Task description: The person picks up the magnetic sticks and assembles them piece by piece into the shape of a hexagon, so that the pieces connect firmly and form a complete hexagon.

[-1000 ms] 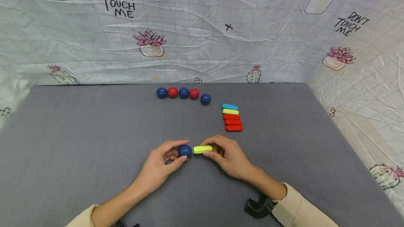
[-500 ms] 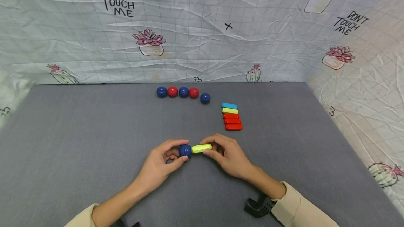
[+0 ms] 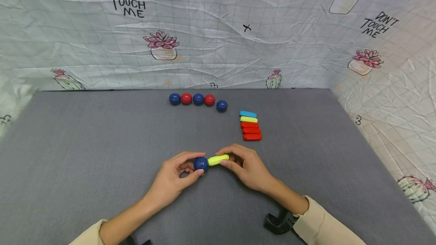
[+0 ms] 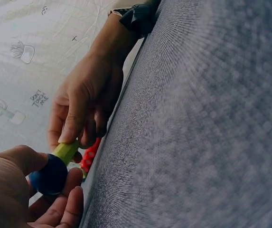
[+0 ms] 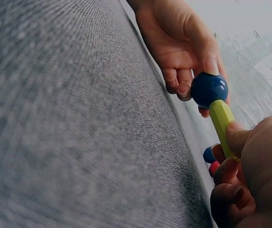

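Note:
My left hand (image 3: 172, 179) pinches a glossy blue ball (image 3: 200, 164) between thumb and fingers, over the middle front of the table. From the other side my right hand (image 3: 250, 167) grips a ridged yellow-green rod (image 3: 218, 160) by its far end. The rod's free end meets the ball, and the two stand in one line. In the right wrist view the rod (image 5: 221, 121) sits against the ball (image 5: 209, 90) with no gap showing. The left wrist view shows the ball (image 4: 49, 175) under my left thumb, with the rod (image 4: 65, 152) reaching up to my right fingers.
Along the back of the grey table (image 3: 102, 143) lies a row of blue and red balls (image 3: 186, 98), with one blue ball (image 3: 221, 106) set slightly apart. Right of them, several rods (image 3: 251, 125) in blue, yellow and red lie stacked side by side. A printed cloth (image 3: 218, 48) hangs behind.
The yellow-green rod has come up against the blue ball, closing the small gap seen a second ago. The ball has turned slightly in my left hand. The row and the stacked rods stay put.

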Tool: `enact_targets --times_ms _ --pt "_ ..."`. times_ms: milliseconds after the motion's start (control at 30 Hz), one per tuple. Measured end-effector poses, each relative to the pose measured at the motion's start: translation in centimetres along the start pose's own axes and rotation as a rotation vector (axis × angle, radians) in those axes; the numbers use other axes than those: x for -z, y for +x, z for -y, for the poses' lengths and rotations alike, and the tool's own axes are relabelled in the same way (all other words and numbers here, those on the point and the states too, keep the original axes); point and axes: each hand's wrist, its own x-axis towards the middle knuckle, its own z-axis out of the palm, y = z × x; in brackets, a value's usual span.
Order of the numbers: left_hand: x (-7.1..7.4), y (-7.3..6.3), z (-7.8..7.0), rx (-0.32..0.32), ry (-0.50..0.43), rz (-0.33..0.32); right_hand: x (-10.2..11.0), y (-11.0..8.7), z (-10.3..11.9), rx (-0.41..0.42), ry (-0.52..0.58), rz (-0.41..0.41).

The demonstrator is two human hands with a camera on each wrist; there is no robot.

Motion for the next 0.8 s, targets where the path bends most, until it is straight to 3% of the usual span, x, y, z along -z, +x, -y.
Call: enact_targets --times_ms 267,567,800 --pt "-0.1 0.0 0.2 -0.023 0.004 -0.003 0.0 0.0 -0.1 0.010 0.020 -0.009" --pt "-0.1 -0.1 0.3 -0.016 -0.026 0.046 -0.3 0.3 0.6 -0.016 0.119 -0.009" --pt "0.0 -0.1 0.2 -0.013 -0.054 -0.017 -0.9 1.7 1.7 -0.064 0.192 0.036"
